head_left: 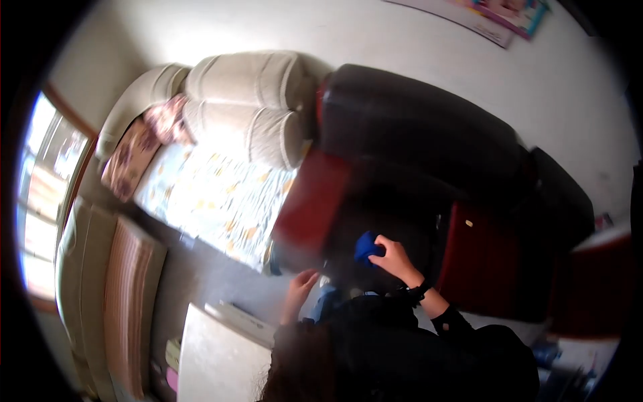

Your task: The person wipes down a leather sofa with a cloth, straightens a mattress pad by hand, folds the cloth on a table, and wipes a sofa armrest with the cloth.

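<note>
My right hand (396,260) is closed round a bunched blue cloth (368,248), held over the dark seat of the sofa. Lower and to the left, my left hand (303,287) hangs near the front edge of the red seat section (313,201). Its fingers are bent towards each other, and whether anything small is between them is too blurred to tell. A small pale object (469,223) lies on the red seat part (479,268) to the right of my right hand.
A beige sofa (241,80) with a patterned cover (214,194) and floral cushions (132,157) stands at the left. A white table (221,355) is at the lower left, a window (53,181) at the far left. The dark sofa backrest (415,120) runs along the wall.
</note>
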### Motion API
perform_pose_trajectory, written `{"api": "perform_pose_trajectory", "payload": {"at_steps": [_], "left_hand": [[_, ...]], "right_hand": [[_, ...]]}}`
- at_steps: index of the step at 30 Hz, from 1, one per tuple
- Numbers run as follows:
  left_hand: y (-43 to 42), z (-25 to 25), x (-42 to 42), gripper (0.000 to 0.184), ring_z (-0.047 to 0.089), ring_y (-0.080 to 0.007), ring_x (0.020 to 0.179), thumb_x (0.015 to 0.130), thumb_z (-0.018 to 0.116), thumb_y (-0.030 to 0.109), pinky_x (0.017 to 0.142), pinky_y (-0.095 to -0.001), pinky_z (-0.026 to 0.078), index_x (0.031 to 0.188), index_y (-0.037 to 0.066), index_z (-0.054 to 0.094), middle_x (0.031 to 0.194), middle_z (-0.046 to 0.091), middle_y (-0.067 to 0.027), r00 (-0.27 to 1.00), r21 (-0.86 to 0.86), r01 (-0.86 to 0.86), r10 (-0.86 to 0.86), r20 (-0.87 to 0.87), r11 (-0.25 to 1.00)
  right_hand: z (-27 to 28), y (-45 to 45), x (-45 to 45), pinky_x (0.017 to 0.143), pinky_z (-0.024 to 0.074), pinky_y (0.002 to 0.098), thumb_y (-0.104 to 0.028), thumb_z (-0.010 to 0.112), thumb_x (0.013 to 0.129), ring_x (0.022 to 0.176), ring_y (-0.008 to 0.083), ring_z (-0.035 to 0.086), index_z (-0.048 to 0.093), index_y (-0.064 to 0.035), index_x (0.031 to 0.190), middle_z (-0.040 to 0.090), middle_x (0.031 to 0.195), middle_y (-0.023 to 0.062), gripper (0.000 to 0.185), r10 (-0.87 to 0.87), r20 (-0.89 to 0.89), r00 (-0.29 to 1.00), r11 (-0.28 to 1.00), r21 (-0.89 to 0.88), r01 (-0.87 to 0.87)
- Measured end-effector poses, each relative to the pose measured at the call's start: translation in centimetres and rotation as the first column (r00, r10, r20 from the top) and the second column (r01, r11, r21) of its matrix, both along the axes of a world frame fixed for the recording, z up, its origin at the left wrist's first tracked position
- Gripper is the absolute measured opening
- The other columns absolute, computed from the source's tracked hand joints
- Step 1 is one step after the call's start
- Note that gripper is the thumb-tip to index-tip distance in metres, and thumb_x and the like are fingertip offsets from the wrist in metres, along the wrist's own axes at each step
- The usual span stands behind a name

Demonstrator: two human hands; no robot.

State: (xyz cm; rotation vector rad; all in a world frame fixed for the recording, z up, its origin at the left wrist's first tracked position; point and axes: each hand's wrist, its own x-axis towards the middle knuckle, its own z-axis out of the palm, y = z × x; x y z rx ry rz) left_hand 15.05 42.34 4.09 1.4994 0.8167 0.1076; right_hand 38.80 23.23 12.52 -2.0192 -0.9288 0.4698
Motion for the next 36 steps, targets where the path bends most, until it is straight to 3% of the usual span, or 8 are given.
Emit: {"api": "perform_pose_trajectory", "payload": {"at_steps": [12, 18, 25, 26, 28, 29, 31, 36], "left_hand": [[1.6, 7.4, 16.2, 0.03, 0.06, -0.0133, 0.092, 0.089, 0.062, 0.013, 0.083, -0.0272, 0.048, 0.113, -0.005, 0.058, 0.099, 0.067, -0.0103, 0.66, 0.024, 0.737, -0.726, 0.191, 0.676], [-5.4, 8.3, 18.7, 0.026, 0.061, -0.0226, 0.074, 0.084, 0.068, 0.019, 0.067, -0.0329, 0.048, 0.094, -0.004, 0.061, 0.084, 0.063, -0.0169, 0.5, 0.211, 0.797, -0.814, 0.297, 0.566], [-11.1, 12.4, 22.2, 0.035, 0.063, -0.0271, 0.072, 0.088, 0.064, 0.03, 0.065, -0.0356, 0.048, 0.093, -0.005, 0.061, 0.081, 0.063, -0.0192, 0.532, 0.207, 0.778, -0.798, 0.284, 0.593], [-11.5, 12.4, 22.9, 0.036, 0.063, -0.0275, 0.07, 0.089, 0.063, 0.032, 0.064, -0.0363, 0.048, 0.092, -0.004, 0.061, 0.079, 0.063, -0.0192, 0.551, 0.224, 0.765, -0.794, 0.256, 0.603], [-12.1, 13.5, 24.3, 0.038, 0.064, -0.0278, 0.069, 0.089, 0.062, 0.033, 0.063, -0.037, 0.047, 0.092, -0.004, 0.06, 0.077, 0.063, -0.0192, 0.584, 0.249, 0.742, -0.782, 0.218, 0.623], [-12.3, 14.2, 25.4, 0.039, 0.063, -0.0283, 0.068, 0.09, 0.061, 0.035, 0.063, -0.0375, 0.047, 0.091, -0.004, 0.06, 0.075, 0.062, -0.0198, 0.565, 0.266, 0.762, -0.807, 0.172, 0.591], [-12.9, 15.8, 27.9, 0.037, 0.064, -0.025, 0.07, 0.087, 0.066, 0.032, 0.062, -0.0363, 0.048, 0.094, -0.003, 0.058, 0.078, 0.064, -0.0181, 0.541, 0.336, 0.778, -0.838, 0.069, 0.53], [-16.9, 20.1, 34.4, 0.047, 0.063, -0.0172, 0.081, 0.076, 0.077, 0.021, 0.066, -0.0311, 0.051, 0.11, -0.001, 0.053, 0.093, 0.065, -0.0112, 0.549, 0.069, 0.833, -0.836, 0.018, 0.548]], "right_hand": [[3.5, -0.9, -3.9, 0.082, 0.0482, 0.0305, -0.018, 0.065, 0.085, 0.091, 0.0208, 0.063, 0.061, -0.0046, 0.108, 0.066, 0.098, 0.0074, 0.028, -0.198, -0.384, 0.902, 0.892, 0.31, 0.329], [2.4, -6.6, -4.0, 0.087, 0.0463, 0.0262, -0.034, 0.052, 0.095, 0.1, 0.0121, 0.058, 0.055, -0.006, 0.124, 0.061, 0.111, 0.0059, 0.041, -0.475, -0.768, 0.43, 0.646, 0.028, 0.763], [0.6, -10.9, -0.9, 0.089, 0.0472, 0.0312, -0.036, 0.052, 0.095, 0.104, 0.0181, 0.058, 0.052, -0.009, 0.128, 0.06, 0.115, 0.0065, 0.042, -0.215, -0.977, 0.014, 0.663, -0.135, 0.736], [0.7, -11.6, -0.4, 0.089, 0.0472, 0.0312, -0.036, 0.052, 0.095, 0.104, 0.0181, 0.058, 0.052, -0.009, 0.128, 0.06, 0.115, 0.0065, 0.042, -0.209, -0.978, 0.024, 0.678, -0.127, 0.723], [1.9, -12.8, 0.0, 0.088, 0.0482, 0.0307, -0.025, 0.057, 0.093, 0.106, 0.0198, 0.058, 0.054, -0.0076, 0.126, 0.061, 0.112, 0.0088, 0.038, -0.389, 0.039, 0.92, 0.881, 0.307, 0.36], [2.5, -13.1, 1.4, 0.088, 0.0482, 0.0307, -0.025, 0.057, 0.093, 0.106, 0.0198, 0.058, 0.054, -0.0076, 0.126, 0.061, 0.112, 0.0088, 0.038, -0.373, 0.035, 0.927, 0.884, 0.319, 0.343], [5.7, -13.0, 6.4, 0.088, 0.0487, 0.03, -0.013, 0.061, 0.088, 0.105, 0.0196, 0.059, 0.055, -0.005, 0.125, 0.062, 0.109, 0.0101, 0.038, -0.296, -0.895, 0.333, 0.569, 0.115, 0.815], [11.2, -16.9, 16.2, 0.093, 0.044, 0.0272, -0.002, 0.062, 0.083, 0.104, 0.0157, 0.058, 0.062, -0.001, 0.114, 0.063, 0.111, 0.0091, 0.031, -0.435, -0.498, 0.75, 0.474, 0.582, 0.661]]}}
